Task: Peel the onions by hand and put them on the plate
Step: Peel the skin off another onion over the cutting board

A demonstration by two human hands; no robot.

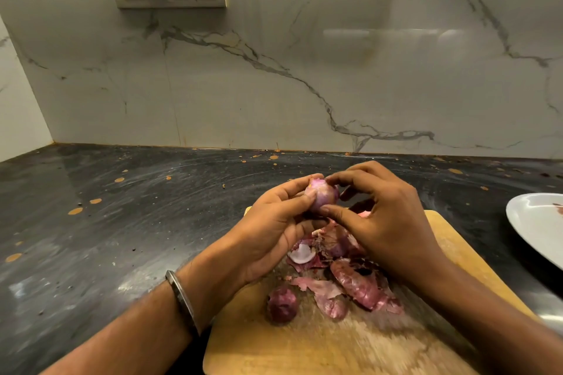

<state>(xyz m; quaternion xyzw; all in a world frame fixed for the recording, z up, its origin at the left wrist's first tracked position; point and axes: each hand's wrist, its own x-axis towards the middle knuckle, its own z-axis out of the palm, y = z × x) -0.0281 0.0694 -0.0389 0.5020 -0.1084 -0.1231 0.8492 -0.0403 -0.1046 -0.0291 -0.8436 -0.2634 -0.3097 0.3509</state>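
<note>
Onion in work: We find a small red onion raised above the far end of the wooden chopping board, clear of the surface, so that loosened skin falls onto the board and not onto the desk.
Left hand: The left hand cradles the onion from the left and below, fingers curled round it with the thumb lying across its near side. We judge this to be the steadying grip.
Right hand: The right hand comes in from the right, forefinger on the onion's top and thumb at its lower face, pinching at the surface. We judge this to be the stripping hand; whether a flap of skin is caught between the tips, we cannot tell.
Peelings: A heap of red onion skins and a pale white fragment lie mid-board, directly below the hands, consistent with waste dropped where it came off.
Unpeeled stock: One dark, dry-skinned onion sits on the board near the left wrist, apart from the heap, within easy reach.
Plate: A white plate stands on the dark desk at the right edge of view, beside the board. The visible part carries only a small reddish scrap; the remainder is out of frame.
Progress: Peeling is under way; the held onion shows pale, glossy flesh and is not yet on the plate.
Bracelet: A metal bangle sits on the left wrist, clear of the work.
</note>
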